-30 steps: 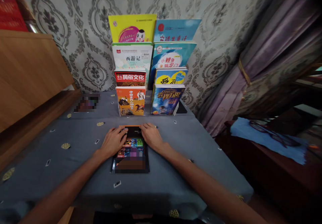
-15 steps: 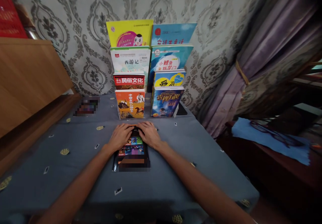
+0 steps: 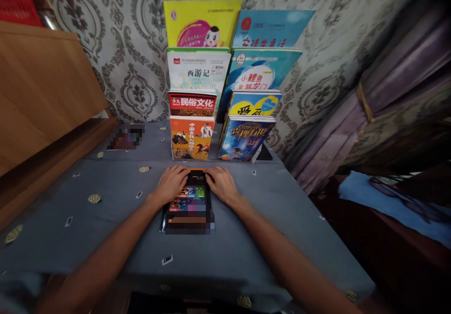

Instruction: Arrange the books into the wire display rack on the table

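Observation:
A dark-covered book (image 3: 196,191) with rows of small coloured pictures lies flat on the table, its lower part blurred by pixels. My left hand (image 3: 173,182) rests at its far left corner, palm down, fingers extended onto the edge. At the opposite corner, my right hand (image 3: 222,184) lies palm down with its fingertips touching the right edge. Both hands are open; their thumbs are mostly hidden. Just beyond stands a two-column display of books, with an orange book (image 3: 192,137) and a blue book (image 3: 246,139) in front.
A grey patterned cloth (image 3: 116,229) covers the table. At the back left lies a pixelated flat item (image 3: 126,138), near a wooden cabinet (image 3: 45,74). A dark flat object (image 3: 266,153) sits behind the display. To the right are a purple curtain (image 3: 338,130) and glasses on a blue cloth (image 3: 359,189).
My hands have slid apart, from close together over the book's far end to its two far corners. The camera view has tilted down and moved closer.

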Demonstrator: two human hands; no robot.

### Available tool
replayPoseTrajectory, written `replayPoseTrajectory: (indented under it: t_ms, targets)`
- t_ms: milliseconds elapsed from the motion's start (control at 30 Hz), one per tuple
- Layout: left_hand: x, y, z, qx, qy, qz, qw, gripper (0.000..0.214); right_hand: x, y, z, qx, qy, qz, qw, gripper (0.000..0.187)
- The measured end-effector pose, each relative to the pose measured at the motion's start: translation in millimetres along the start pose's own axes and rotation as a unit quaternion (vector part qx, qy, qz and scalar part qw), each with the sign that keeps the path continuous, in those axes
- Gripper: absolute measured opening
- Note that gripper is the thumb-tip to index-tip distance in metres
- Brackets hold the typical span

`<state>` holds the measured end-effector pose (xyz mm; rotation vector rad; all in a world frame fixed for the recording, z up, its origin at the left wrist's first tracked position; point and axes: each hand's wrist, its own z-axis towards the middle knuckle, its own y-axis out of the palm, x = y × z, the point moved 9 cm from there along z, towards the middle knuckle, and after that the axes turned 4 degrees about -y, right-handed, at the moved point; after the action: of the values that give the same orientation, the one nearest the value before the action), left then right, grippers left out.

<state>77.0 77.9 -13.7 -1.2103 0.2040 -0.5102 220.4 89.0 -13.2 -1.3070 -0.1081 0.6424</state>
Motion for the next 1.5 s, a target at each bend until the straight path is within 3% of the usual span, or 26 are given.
replayPoseTrajectory:
  t_ms: [233, 500, 933, 1500]
  targets:
    - [-3.2, -2.0, -0.7, -0.013, -0.002, -0.006, 1.000, 0.031, 6.2, -0.4, -1.3, -0.001, 0.011, 0.012, 1.000, 0.028]
    - [-13.8, -4.8, -3.0, 0.013, -0.017, 0.006, 1.000, 0.030, 11.7, 4.7, -1.5, 0.010, 0.009, 0.061, 0.998, 0.031]
    - [-14.8, -1.2, -3.7, 0.009, -0.013, -0.015, 1.000, 0.028, 14.2, 7.3, -2.8, 0.034, -0.017, 0.088, 0.995, 0.031]
    - [-10.2, 1.3, -3.9, 0.008, 0.013, -0.023, 1.000, 0.032, 20.6, 6.8, -3.0, 0.046, -0.002, 0.150, 0.988, 0.032]
